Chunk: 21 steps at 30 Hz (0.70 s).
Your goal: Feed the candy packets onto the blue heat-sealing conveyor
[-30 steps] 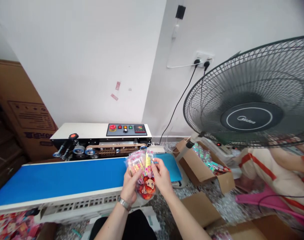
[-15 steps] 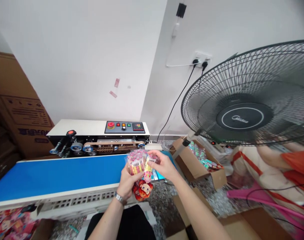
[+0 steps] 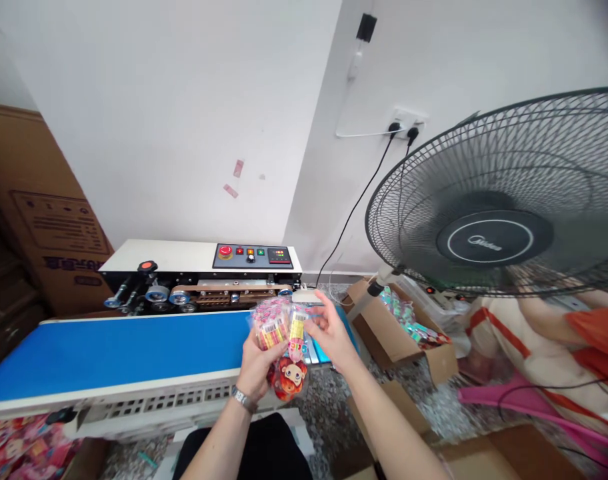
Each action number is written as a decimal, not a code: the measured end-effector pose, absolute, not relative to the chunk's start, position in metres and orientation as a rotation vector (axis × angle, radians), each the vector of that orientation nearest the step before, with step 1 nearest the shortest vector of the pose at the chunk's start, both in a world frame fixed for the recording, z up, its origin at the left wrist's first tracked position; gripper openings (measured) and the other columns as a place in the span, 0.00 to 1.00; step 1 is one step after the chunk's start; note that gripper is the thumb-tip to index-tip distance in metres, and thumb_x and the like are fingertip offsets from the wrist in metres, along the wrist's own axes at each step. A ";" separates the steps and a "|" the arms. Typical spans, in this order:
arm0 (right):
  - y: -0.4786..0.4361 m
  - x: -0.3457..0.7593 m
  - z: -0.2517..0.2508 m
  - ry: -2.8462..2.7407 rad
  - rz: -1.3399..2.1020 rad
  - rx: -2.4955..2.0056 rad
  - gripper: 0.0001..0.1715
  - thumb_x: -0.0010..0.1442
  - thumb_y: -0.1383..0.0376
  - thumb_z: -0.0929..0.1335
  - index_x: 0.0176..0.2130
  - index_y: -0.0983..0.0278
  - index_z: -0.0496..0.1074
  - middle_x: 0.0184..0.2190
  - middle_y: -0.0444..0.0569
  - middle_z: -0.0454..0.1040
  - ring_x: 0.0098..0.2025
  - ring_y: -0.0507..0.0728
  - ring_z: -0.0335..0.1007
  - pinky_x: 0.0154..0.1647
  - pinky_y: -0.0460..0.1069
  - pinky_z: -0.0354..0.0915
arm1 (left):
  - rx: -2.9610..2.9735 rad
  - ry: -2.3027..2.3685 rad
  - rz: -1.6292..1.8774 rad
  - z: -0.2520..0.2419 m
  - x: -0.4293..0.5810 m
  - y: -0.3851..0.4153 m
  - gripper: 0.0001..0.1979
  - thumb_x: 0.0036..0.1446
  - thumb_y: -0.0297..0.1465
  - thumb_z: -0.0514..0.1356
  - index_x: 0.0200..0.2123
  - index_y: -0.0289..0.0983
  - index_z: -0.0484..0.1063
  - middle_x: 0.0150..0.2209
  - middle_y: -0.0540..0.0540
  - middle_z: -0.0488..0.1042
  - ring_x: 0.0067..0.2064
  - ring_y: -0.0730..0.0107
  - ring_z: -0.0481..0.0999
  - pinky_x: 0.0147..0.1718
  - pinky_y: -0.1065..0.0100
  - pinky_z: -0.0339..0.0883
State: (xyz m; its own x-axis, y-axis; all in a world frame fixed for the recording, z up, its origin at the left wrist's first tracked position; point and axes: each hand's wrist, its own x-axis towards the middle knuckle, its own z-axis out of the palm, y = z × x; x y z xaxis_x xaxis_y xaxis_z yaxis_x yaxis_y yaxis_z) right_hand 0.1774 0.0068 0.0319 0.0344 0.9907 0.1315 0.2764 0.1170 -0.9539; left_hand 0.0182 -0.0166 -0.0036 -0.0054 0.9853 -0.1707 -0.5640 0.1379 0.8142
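Lower centre of the frame: a bundle of printed clear packets. The right hand has just loosened from a pinch — fingers parted, index raised at the bundle's edge, contact unclear — so the left hand, closed around it, seems to carry it. Behind, a blue conveyor belt fronts a white-cased machine; a large fan fills upper right.

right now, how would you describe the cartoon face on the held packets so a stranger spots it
Find the long blue conveyor belt and follow it right to the left hand, which holds a bunch of clear-wrapped packets. The cartoon face is at the bottom of that bunch, set apart by its fiery red-orange hair from the yellow barcode label above it.
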 end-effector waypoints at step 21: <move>0.069 0.194 -0.029 -1.428 0.695 -1.853 0.12 0.52 0.60 0.64 0.37 0.63 0.69 0.23 0.45 0.72 0.27 0.57 0.69 0.29 0.50 0.62 | 0.471 0.929 1.382 -0.008 0.004 -0.012 0.26 0.39 0.29 0.70 0.43 0.35 0.68 0.39 0.43 0.78 0.38 0.62 0.78 0.39 0.62 0.71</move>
State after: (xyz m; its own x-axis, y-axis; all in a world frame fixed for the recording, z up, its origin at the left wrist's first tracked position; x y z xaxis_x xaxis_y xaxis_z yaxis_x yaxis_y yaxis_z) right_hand 0.1935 0.0687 -0.0291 0.2529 0.9675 -0.0037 0.6001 -0.1599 -0.7838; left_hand 0.0043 -0.0123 -0.0078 -0.0733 0.9578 -0.2778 -0.6190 0.1748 0.7657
